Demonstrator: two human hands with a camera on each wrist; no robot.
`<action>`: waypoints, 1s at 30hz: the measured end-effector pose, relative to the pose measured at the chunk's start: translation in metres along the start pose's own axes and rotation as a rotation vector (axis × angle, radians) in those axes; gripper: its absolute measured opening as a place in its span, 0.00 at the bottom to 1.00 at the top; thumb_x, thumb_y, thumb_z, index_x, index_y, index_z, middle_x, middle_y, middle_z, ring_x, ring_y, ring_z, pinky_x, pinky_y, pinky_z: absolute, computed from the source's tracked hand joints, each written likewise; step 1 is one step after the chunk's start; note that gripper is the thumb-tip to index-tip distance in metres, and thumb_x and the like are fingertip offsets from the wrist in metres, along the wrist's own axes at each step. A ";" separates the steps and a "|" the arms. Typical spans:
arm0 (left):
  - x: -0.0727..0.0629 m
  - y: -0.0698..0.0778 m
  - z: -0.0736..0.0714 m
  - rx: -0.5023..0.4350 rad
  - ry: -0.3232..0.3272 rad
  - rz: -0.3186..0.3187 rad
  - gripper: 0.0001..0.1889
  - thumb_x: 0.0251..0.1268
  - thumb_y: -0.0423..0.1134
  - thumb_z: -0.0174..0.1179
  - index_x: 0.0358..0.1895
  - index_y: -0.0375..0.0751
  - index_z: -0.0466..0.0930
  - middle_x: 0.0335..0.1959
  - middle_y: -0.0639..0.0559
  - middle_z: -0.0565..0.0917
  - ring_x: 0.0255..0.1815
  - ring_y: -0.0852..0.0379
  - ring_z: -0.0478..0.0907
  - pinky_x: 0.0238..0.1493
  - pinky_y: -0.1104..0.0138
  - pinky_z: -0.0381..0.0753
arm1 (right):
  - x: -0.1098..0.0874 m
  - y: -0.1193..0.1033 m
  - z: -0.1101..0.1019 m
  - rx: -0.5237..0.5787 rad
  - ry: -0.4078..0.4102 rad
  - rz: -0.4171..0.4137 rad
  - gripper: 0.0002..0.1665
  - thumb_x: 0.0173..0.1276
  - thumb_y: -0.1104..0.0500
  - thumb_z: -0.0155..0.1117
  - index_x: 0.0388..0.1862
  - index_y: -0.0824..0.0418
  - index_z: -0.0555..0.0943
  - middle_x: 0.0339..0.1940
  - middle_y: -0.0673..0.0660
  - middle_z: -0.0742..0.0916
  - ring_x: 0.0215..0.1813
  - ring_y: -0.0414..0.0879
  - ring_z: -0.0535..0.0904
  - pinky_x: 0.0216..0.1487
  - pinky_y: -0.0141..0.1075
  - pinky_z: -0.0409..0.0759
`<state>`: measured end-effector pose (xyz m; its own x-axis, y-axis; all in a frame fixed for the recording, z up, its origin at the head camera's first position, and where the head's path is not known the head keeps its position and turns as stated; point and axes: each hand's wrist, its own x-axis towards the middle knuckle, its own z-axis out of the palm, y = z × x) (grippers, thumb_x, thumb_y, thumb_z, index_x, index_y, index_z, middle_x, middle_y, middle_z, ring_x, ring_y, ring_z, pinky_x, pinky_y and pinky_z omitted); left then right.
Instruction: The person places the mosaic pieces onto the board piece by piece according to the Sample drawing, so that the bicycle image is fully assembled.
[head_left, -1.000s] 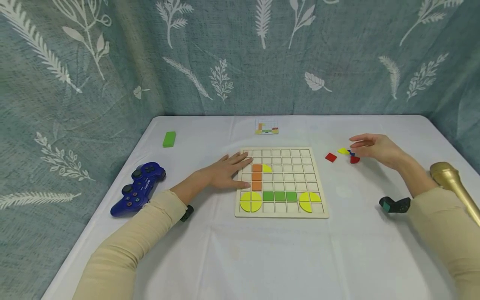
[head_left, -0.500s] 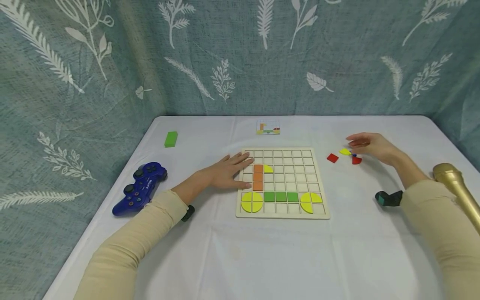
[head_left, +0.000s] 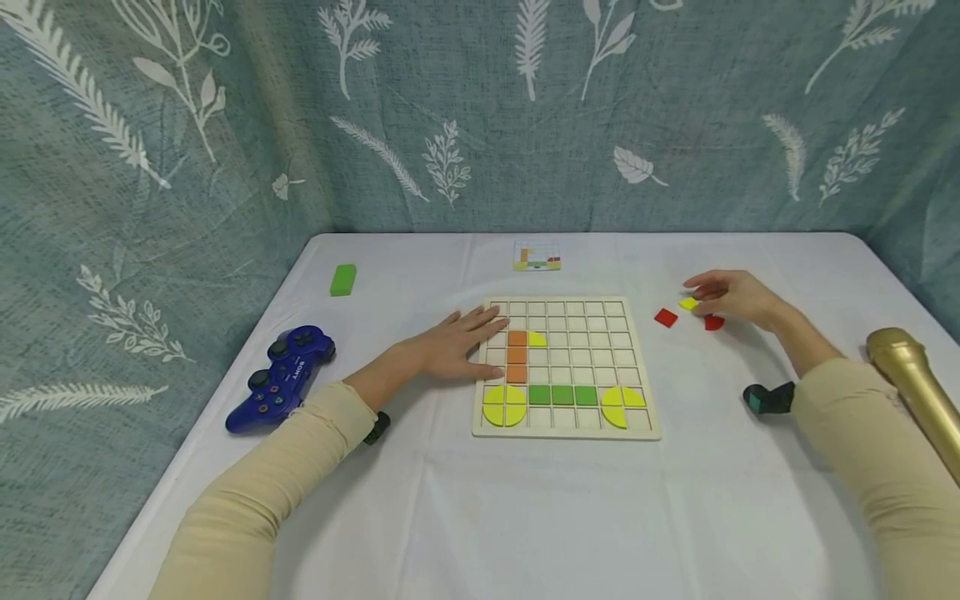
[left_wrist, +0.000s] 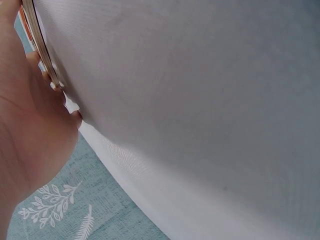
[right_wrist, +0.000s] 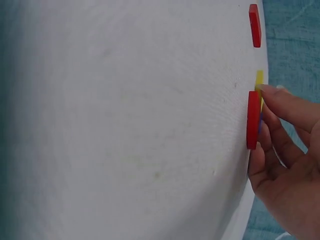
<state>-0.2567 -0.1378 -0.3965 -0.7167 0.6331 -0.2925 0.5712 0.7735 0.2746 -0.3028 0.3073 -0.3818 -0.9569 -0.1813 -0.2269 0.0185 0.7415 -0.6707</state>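
Observation:
In the head view my left hand (head_left: 457,343) lies with its fingers spread on the left edge of the pale gridded board (head_left: 552,428). Orange squares (head_left: 517,356), green squares (head_left: 562,395) and yellow quarter-circles (head_left: 504,405) sit in the board's cells. Right of the board, my right hand (head_left: 738,298) is low over loose tiles. Its thumb touches a yellow tile (head_left: 687,304), seen edge-on in the right wrist view; whether the fingers pinch it is unclear. A red rounded tile (head_left: 714,322) lies beside the thumb, a red square (head_left: 666,317) farther left. A blue tile (right_wrist: 260,122) is mostly hidden.
A small pattern card (head_left: 537,256) lies behind the board. At the left are a green block (head_left: 342,280) and a blue game controller (head_left: 283,379). A gold microphone (head_left: 911,379) rests at the right, by the sleeve. A patterned curtain (head_left: 480,117) hangs behind the table.
My right hand has moved slightly left and lower, from above the blue tile to the yellow tile, and now covers most of the blue one. The left hand stays on the board.

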 end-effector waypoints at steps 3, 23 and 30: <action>0.000 -0.001 0.000 -0.006 -0.001 0.007 0.46 0.64 0.70 0.46 0.78 0.55 0.36 0.77 0.55 0.34 0.75 0.55 0.27 0.72 0.53 0.31 | -0.001 -0.002 0.001 -0.002 -0.005 -0.011 0.29 0.67 0.61 0.64 0.64 0.67 0.69 0.56 0.69 0.74 0.54 0.60 0.69 0.46 0.34 0.76; 0.000 0.001 0.000 -0.004 -0.004 -0.007 0.46 0.63 0.70 0.46 0.78 0.56 0.36 0.77 0.56 0.34 0.75 0.56 0.27 0.72 0.54 0.31 | 0.000 -0.008 0.006 -0.022 0.000 -0.017 0.26 0.66 0.67 0.63 0.62 0.70 0.71 0.52 0.69 0.75 0.52 0.59 0.70 0.43 0.31 0.75; 0.000 0.000 0.001 -0.006 -0.001 -0.008 0.47 0.63 0.71 0.45 0.78 0.57 0.36 0.77 0.57 0.34 0.75 0.56 0.27 0.72 0.54 0.31 | -0.002 -0.009 0.006 -0.030 0.025 -0.019 0.25 0.65 0.65 0.64 0.60 0.69 0.72 0.47 0.65 0.75 0.46 0.56 0.68 0.35 0.31 0.73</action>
<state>-0.2565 -0.1374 -0.3977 -0.7209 0.6270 -0.2954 0.5630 0.7783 0.2780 -0.2994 0.2969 -0.3794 -0.9639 -0.1796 -0.1966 -0.0080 0.7574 -0.6529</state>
